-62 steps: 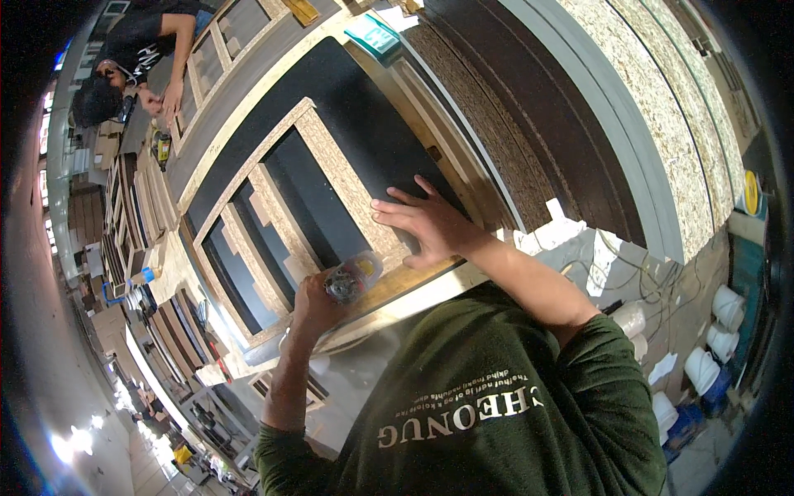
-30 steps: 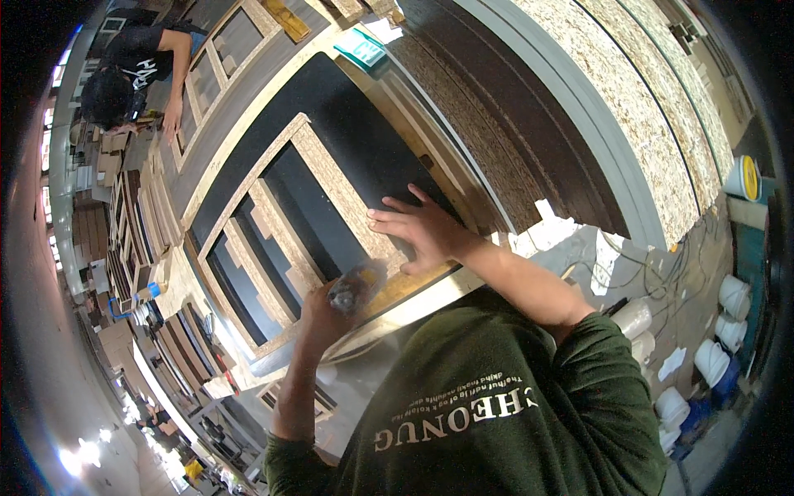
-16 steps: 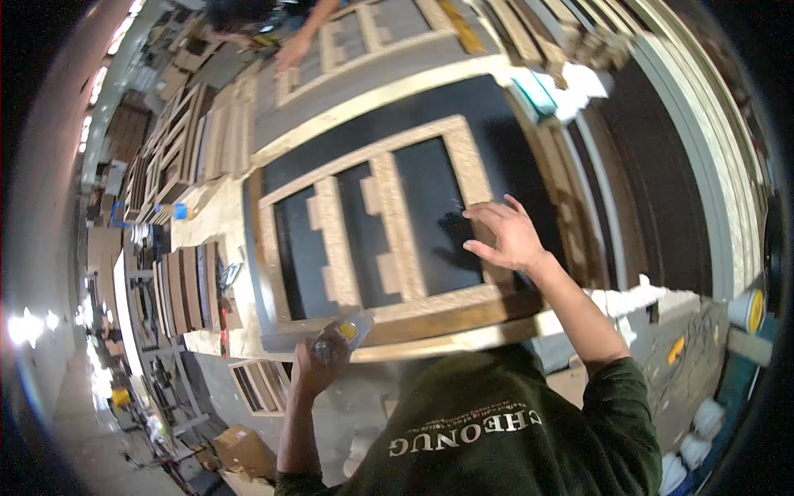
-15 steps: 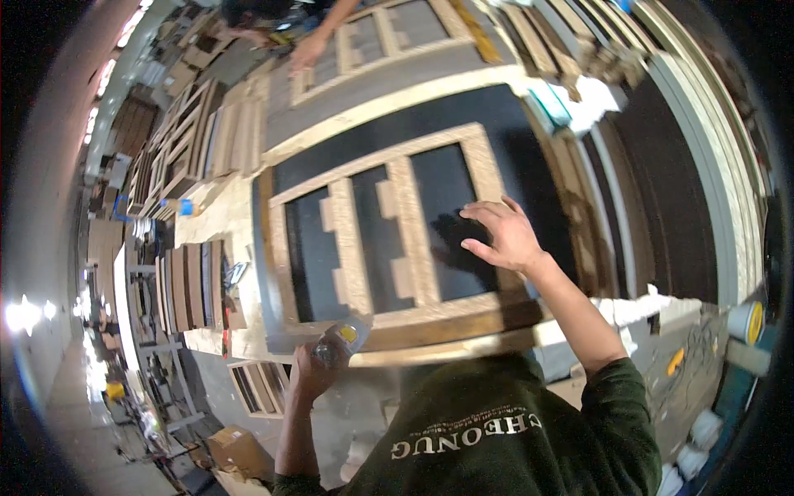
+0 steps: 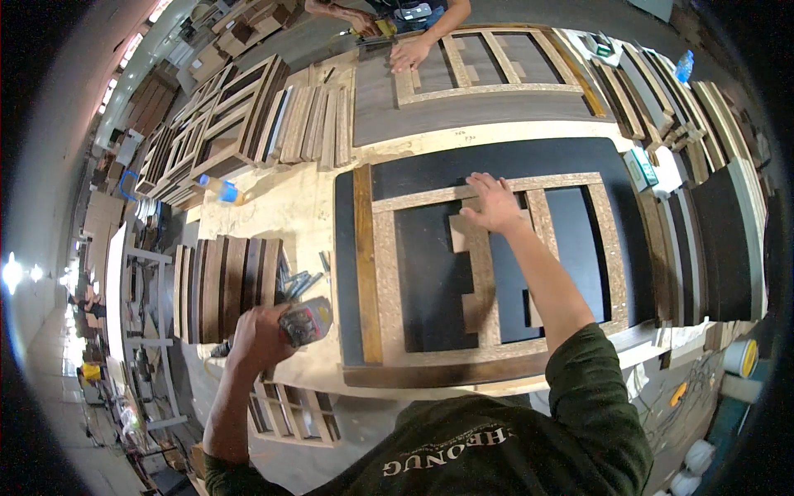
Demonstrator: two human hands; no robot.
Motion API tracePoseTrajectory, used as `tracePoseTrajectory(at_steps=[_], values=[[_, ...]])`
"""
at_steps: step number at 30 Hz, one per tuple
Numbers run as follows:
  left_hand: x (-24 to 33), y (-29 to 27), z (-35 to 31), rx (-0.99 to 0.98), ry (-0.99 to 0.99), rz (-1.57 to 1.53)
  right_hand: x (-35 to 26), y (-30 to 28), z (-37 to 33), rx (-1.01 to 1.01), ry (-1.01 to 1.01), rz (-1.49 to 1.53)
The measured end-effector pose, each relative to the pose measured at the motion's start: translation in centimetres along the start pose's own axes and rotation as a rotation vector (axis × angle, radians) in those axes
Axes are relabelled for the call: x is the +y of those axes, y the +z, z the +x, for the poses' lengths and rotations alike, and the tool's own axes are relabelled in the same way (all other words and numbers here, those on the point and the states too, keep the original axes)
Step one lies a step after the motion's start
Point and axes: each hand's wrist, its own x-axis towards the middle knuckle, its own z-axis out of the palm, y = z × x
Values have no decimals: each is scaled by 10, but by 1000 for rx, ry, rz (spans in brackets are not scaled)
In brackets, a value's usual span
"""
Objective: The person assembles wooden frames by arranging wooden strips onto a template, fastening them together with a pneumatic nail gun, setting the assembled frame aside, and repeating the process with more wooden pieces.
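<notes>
My left hand (image 5: 263, 337) is closed round the handle of a nail gun (image 5: 306, 322), held above the table's near edge, left of a dark panel (image 5: 637, 281). On that panel lies a chipboard frame (image 5: 571, 180) with rails and inner uprights. A brown wooden strip (image 5: 364, 248) runs along the frame's left side and another brown strip (image 5: 447, 376) along its near side. My right hand (image 5: 496, 205), fingers stretched out, lies at the frame's far rail, over the top of an inner upright. Small chipboard blocks (image 5: 475, 312) sit against the uprights.
Nail strips (image 5: 302, 283) lie beside stacked wood strips (image 5: 227, 285) on the left. A blue-labelled bottle (image 5: 219, 188) lies on the table (image 5: 256, 215). Across from me, a co-worker's hand (image 5: 409, 54) rests on another frame (image 5: 496, 93). More boards (image 5: 703, 240) are stacked at right.
My left hand has moved left with the nail gun, away from the panel's near edge. My right hand has gone from over the frame's right opening to its far rail. The view has shifted.
</notes>
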Motion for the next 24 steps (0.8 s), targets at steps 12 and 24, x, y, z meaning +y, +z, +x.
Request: tracePoseTrajectory(at_steps=[12,24], values=[[-42,18,221,-265,55,-303,-22,39,22,117,56,186],[-56,70,271,-353,-70,-387,-24,38,26,122,73,132]])
